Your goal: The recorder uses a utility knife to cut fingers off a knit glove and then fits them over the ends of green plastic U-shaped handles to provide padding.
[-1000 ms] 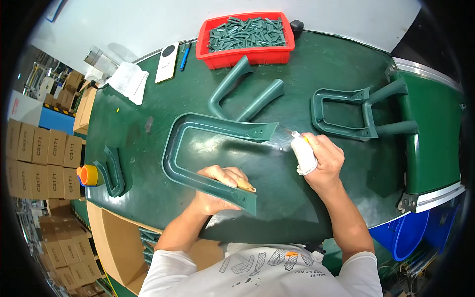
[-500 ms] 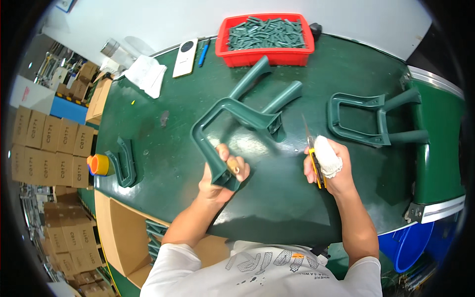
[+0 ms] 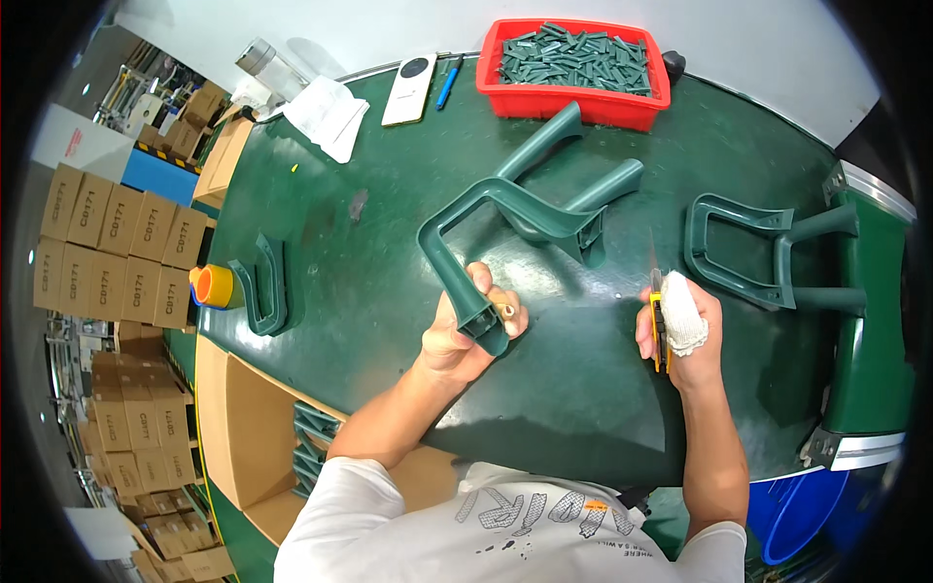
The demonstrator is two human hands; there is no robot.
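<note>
My left hand (image 3: 465,340) is closed around the lower end of a green plastic frame part (image 3: 449,255). The part is U-shaped, with two flared legs pointing away to the upper right. A tan covering sits on one finger of this hand. In my right hand (image 3: 698,340) is a yellow and black utility knife (image 3: 661,330), its thin blade pointing away from me. White fabric wraps the thumb of that hand. The knife is apart from the part. A second green frame part (image 3: 698,243) lies to the right, partly over the table's raised edge.
A red bin (image 3: 573,110) of small green pieces stands at the back. Beside it are a blue pen (image 3: 449,83), a phone (image 3: 409,89), white paper (image 3: 328,115) and a clear bottle (image 3: 274,66). A green U-shaped piece (image 3: 275,287), yellow tape roll (image 3: 216,287) and open carton (image 3: 228,428) are left.
The whole view has shifted, so the table's things appear farther right. My left hand still grips the frame part, and the right still holds the knife, with little change between them.
</note>
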